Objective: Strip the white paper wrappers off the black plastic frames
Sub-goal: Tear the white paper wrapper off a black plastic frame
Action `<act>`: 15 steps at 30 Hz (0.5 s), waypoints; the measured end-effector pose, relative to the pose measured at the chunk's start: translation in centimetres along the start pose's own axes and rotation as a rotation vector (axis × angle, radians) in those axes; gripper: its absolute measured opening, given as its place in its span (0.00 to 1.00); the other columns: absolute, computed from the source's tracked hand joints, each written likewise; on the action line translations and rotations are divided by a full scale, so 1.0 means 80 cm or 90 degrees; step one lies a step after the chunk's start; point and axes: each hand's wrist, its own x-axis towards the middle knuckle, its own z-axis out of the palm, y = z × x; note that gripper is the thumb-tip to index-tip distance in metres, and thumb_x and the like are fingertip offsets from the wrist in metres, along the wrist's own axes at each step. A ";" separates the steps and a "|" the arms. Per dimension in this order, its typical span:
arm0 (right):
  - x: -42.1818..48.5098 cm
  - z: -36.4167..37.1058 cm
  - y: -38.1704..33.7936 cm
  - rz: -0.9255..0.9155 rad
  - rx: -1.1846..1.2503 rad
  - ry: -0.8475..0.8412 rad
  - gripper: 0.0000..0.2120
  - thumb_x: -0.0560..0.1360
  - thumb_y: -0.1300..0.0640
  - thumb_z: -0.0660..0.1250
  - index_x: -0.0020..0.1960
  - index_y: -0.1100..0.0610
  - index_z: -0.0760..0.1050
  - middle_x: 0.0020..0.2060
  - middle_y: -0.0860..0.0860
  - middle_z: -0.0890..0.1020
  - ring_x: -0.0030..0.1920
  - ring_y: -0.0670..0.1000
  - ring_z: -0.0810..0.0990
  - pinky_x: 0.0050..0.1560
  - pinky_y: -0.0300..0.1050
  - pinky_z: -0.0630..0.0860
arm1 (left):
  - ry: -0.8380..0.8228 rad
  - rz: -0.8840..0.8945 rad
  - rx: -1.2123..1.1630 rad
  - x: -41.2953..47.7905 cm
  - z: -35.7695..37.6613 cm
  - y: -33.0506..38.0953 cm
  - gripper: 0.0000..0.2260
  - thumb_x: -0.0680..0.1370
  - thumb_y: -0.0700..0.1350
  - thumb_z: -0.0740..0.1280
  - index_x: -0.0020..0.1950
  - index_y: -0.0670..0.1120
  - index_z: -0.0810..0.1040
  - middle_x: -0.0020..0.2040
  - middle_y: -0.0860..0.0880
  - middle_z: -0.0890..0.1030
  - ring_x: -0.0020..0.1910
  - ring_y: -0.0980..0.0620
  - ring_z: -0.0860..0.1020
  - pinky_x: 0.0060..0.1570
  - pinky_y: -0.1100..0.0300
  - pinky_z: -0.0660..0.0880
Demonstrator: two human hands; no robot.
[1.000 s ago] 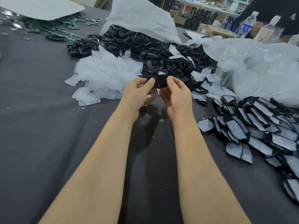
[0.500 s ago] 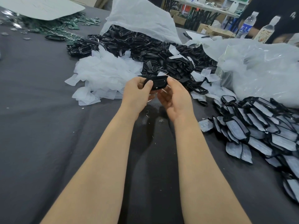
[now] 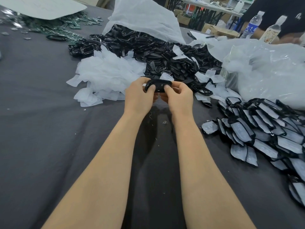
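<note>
- The left hand (image 3: 140,95) and the right hand (image 3: 179,95) hold one frame (image 3: 158,84) between them, above the table (image 3: 41,121) and straight ahead of the person.
- Left hand: the fingers curl round the frame's left end, and the thumb presses on its near face.
- Right hand: the fingers curl round the frame's right end. The thumb presses on the near face, close beside the left thumb.
- The frame lies crosswise, its long side running left to right. Its visible face is black.
- A loose wrapper (image 3: 166,77) shows just behind the frame's far edge. Whether it touches the frame cannot be told.
- The wrappers (image 3: 107,75) lie heaped on the table, to the left of the hands and beyond them.
- The bare frames (image 3: 148,47) form a wide black pile beyond the hands, at the mouth of a white bag (image 3: 143,19). A few white scraps lie scattered on this pile.
- The wrapped frames (image 3: 264,129) lie to the right of the right forearm. They overlap one another, showing white faces with black rims.
- A clear bag (image 3: 267,68) lies beyond the wrapped frames.
- Two bottles (image 3: 252,25) stand at the far right of the table.
- Green parts (image 3: 69,25) lie at the far left, partly under a white board (image 3: 41,5).
</note>
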 end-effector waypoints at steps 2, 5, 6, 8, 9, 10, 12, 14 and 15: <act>-0.002 0.002 -0.003 0.009 0.053 -0.014 0.04 0.77 0.65 0.64 0.47 0.57 0.75 0.39 0.53 0.80 0.37 0.48 0.81 0.40 0.39 0.79 | 0.024 -0.005 -0.049 0.002 -0.001 0.001 0.06 0.79 0.37 0.62 0.53 0.47 0.73 0.41 0.45 0.82 0.34 0.55 0.81 0.45 0.57 0.81; -0.003 0.002 -0.004 -0.017 -0.005 -0.007 0.05 0.78 0.61 0.65 0.53 0.59 0.76 0.41 0.51 0.80 0.36 0.46 0.80 0.46 0.42 0.80 | 0.119 -0.036 -0.163 0.008 -0.010 0.002 0.07 0.80 0.36 0.61 0.52 0.48 0.71 0.35 0.50 0.80 0.32 0.57 0.79 0.46 0.57 0.81; -0.004 0.002 -0.004 -0.045 -0.096 -0.010 0.05 0.77 0.60 0.65 0.51 0.58 0.77 0.41 0.51 0.80 0.38 0.48 0.80 0.48 0.43 0.79 | 0.158 -0.046 -0.214 0.010 -0.014 0.002 0.07 0.80 0.36 0.61 0.52 0.47 0.71 0.35 0.50 0.79 0.31 0.58 0.79 0.44 0.59 0.80; -0.008 0.004 -0.004 -0.091 -0.281 -0.076 0.04 0.75 0.58 0.67 0.48 0.56 0.79 0.39 0.48 0.79 0.42 0.48 0.78 0.45 0.39 0.73 | 0.222 -0.058 -0.311 0.012 -0.021 0.005 0.06 0.80 0.35 0.60 0.52 0.46 0.70 0.36 0.48 0.79 0.30 0.61 0.78 0.38 0.65 0.78; -0.012 0.007 -0.004 -0.092 -0.356 -0.128 0.06 0.74 0.56 0.69 0.49 0.56 0.80 0.39 0.47 0.79 0.44 0.48 0.77 0.43 0.39 0.72 | 0.243 -0.064 -0.347 0.013 -0.023 0.006 0.06 0.80 0.35 0.60 0.53 0.45 0.70 0.36 0.47 0.78 0.30 0.60 0.78 0.36 0.66 0.77; -0.014 0.012 -0.002 -0.084 -0.424 -0.176 0.09 0.73 0.53 0.70 0.52 0.55 0.80 0.42 0.48 0.79 0.47 0.50 0.77 0.45 0.39 0.72 | 0.257 -0.070 -0.373 0.013 -0.024 0.006 0.06 0.80 0.35 0.60 0.53 0.45 0.70 0.37 0.46 0.78 0.30 0.60 0.77 0.35 0.67 0.76; -0.017 0.020 0.000 -0.086 -0.560 -0.228 0.16 0.72 0.49 0.70 0.58 0.54 0.78 0.53 0.53 0.78 0.56 0.54 0.75 0.57 0.47 0.74 | 0.266 -0.076 -0.399 0.013 -0.024 0.007 0.06 0.81 0.35 0.60 0.53 0.45 0.70 0.37 0.46 0.78 0.30 0.59 0.77 0.34 0.67 0.76; -0.019 0.026 -0.002 -0.098 -0.633 -0.236 0.18 0.74 0.48 0.69 0.60 0.54 0.76 0.59 0.55 0.76 0.61 0.56 0.74 0.62 0.53 0.71 | 0.264 -0.081 -0.402 0.012 -0.022 0.007 0.05 0.81 0.35 0.60 0.53 0.45 0.70 0.37 0.46 0.78 0.31 0.59 0.78 0.35 0.67 0.77; -0.019 0.027 -0.002 -0.105 -0.641 -0.235 0.17 0.75 0.49 0.68 0.61 0.54 0.76 0.59 0.55 0.75 0.61 0.56 0.73 0.63 0.54 0.71 | 0.261 -0.084 -0.401 0.011 -0.021 0.007 0.05 0.81 0.36 0.60 0.53 0.45 0.70 0.37 0.47 0.78 0.31 0.59 0.78 0.35 0.67 0.77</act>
